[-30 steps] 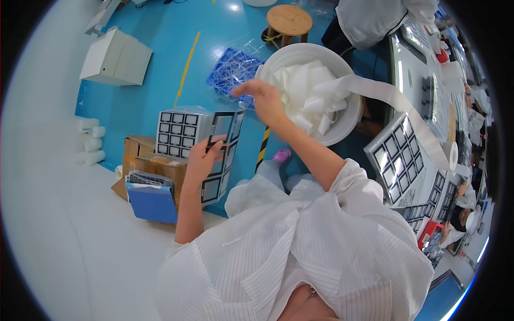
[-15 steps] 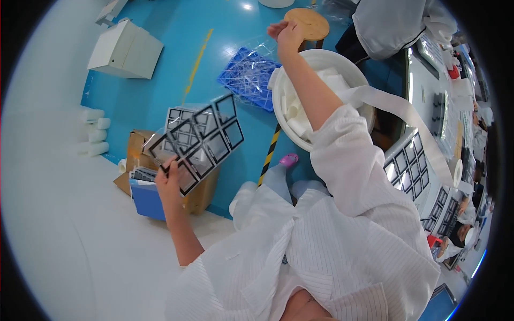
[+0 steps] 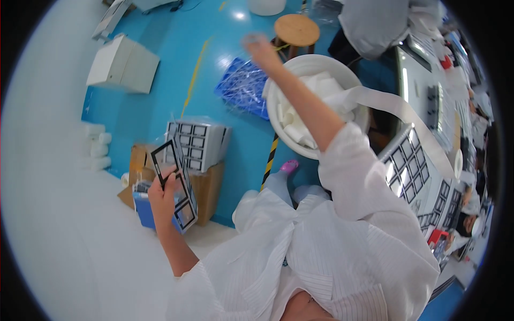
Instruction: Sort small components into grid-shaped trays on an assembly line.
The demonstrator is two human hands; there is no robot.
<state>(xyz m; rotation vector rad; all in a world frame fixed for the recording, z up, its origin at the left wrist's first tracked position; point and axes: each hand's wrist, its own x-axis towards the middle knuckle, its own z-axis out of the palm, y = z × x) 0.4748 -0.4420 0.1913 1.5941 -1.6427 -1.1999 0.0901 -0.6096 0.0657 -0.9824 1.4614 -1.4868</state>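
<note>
My left hand (image 3: 164, 199) is closed on the edge of a clear sheet printed with black rectangular frames (image 3: 184, 184). The sheet is tilted, so its panels look narrow. Just behind it, a stack of similar framed sheets (image 3: 196, 144) rests on a cardboard box (image 3: 208, 188). My right hand (image 3: 259, 47) is stretched far forward, near a round wooden stool (image 3: 296, 29) and above the floor by a blue crate (image 3: 242, 88). Motion smears its fingers, so I cannot make out whether it holds anything.
Below my right forearm stands a white bin (image 3: 277, 113) full of white rolled material, with a white strip (image 3: 385, 98) running to the table at right. More framed sheets (image 3: 408, 166) lie there. A white cabinet (image 3: 120, 65) stands at far left. Another person (image 3: 372, 24) is beside the table.
My left hand has turned the framed sheet from nearly flat to steeply tilted, uncovering the stack behind it. My right hand has swung left and slightly nearer, away from the stool.
</note>
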